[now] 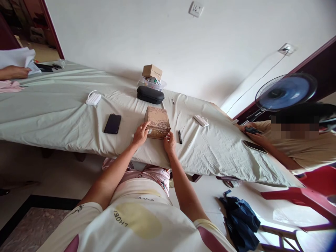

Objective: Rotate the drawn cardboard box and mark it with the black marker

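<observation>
A brown cardboard box (158,118) with dark scribbled lines on its faces stands on the cloth-covered table in front of me. My left hand (141,133) grips its near left edge, fingers on the side. At the near right corner, my right hand (169,142) has its fingers closed against the box. Just right of that hand lies a black marker (180,137). To the left of the box a dark smartphone (112,124) lies flat. Behind the box is a black zippered case (150,95).
A white power bank (93,98) lies to the left, another white device (201,120) to the right. At the back, a small carton (152,72) tops a clear plastic tub (162,85). A person sits at right by a fan (286,91); another person's hand (17,72) holds papers at left.
</observation>
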Available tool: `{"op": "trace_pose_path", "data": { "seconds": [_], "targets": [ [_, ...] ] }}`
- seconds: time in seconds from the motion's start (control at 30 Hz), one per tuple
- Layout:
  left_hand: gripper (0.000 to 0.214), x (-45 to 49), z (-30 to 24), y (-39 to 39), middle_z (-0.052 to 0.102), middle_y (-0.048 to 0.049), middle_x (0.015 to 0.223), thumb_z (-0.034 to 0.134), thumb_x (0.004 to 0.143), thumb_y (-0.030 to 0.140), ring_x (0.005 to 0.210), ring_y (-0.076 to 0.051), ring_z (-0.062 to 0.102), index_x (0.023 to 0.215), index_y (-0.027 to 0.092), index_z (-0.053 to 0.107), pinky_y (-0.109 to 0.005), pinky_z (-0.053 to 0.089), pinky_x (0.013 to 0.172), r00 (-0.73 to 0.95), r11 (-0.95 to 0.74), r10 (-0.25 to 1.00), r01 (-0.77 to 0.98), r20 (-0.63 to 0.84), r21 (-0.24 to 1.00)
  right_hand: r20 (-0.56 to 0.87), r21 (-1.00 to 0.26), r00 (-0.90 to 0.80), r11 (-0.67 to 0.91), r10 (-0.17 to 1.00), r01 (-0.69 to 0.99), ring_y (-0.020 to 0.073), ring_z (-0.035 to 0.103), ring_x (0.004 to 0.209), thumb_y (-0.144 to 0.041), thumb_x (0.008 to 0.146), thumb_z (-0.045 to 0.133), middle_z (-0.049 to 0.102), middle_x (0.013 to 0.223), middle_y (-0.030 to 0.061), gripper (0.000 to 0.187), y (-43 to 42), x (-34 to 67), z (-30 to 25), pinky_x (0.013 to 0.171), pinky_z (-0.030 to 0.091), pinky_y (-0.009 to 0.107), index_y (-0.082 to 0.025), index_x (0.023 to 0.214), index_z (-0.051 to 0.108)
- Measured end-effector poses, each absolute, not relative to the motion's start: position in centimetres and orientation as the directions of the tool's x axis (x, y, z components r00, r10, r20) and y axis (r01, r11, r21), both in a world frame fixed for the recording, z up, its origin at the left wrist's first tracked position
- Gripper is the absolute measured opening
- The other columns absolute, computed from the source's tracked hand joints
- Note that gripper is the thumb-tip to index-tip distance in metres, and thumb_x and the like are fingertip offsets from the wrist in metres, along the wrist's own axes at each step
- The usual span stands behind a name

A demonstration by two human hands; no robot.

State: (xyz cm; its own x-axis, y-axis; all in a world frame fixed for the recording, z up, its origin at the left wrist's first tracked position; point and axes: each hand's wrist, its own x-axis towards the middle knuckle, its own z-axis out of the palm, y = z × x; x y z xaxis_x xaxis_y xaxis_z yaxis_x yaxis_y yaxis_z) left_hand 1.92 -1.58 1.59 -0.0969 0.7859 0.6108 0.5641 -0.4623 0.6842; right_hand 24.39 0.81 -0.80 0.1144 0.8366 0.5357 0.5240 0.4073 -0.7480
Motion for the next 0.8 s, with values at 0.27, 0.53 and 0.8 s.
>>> {"op": "trace_pose_path", "data": {
  "seconds": [0.27, 0.53, 0.8],
  "targets": [
    [0.048, 1.98, 1.72, -1.50, 0.063, -0.0046, 0.146, 0.046, 0.100, 0.024, 0.135, -0.022, 0.058, 0.147, 0.030, 0.056, -0.040, 0.046, 0.118, -0.105, -0.490, 0.762, 0.552, 0.639, 0.675, 0.553, -0.737, 0.111, 0.422, 0.826, 0.529, 0.0161, 0.065, 0.075, -0.024, 0.079, 0.054, 0.071, 0.099, 0.0036, 0.048, 0.61, 24.53, -0.64, 0.072, 0.055, 0.030, -0.023, 0.127, 0.057],
    [0.046, 2.14, 1.86, -1.62, 0.064, -0.0052, 0.145, 0.048, 0.101, 0.025, 0.131, -0.024, 0.061, 0.146, 0.032, 0.057, -0.040, 0.051, 0.113, -0.127, -0.447, 0.772, 0.588, 0.623, 0.674, 0.530, -0.746, 0.119, 0.394, 0.840, 0.537, 0.0169, 0.066, 0.078, -0.025, 0.080, 0.054, 0.071, 0.102, 0.0053, 0.048, 0.62, 24.60, -0.67, 0.075, 0.056, 0.033, -0.021, 0.128, 0.058],
    [0.050, 1.97, 1.82, -1.44, 0.063, -0.0034, 0.146, 0.046, 0.099, 0.022, 0.134, -0.022, 0.059, 0.147, 0.030, 0.055, -0.040, 0.047, 0.117, -0.099, -0.488, 0.765, 0.556, 0.637, 0.673, 0.550, -0.736, 0.113, 0.416, 0.828, 0.534, 0.0165, 0.065, 0.077, -0.023, 0.080, 0.054, 0.072, 0.101, 0.0042, 0.048, 0.89, 24.61, -0.99, 0.075, 0.056, 0.032, -0.023, 0.128, 0.058]
  ]
}}
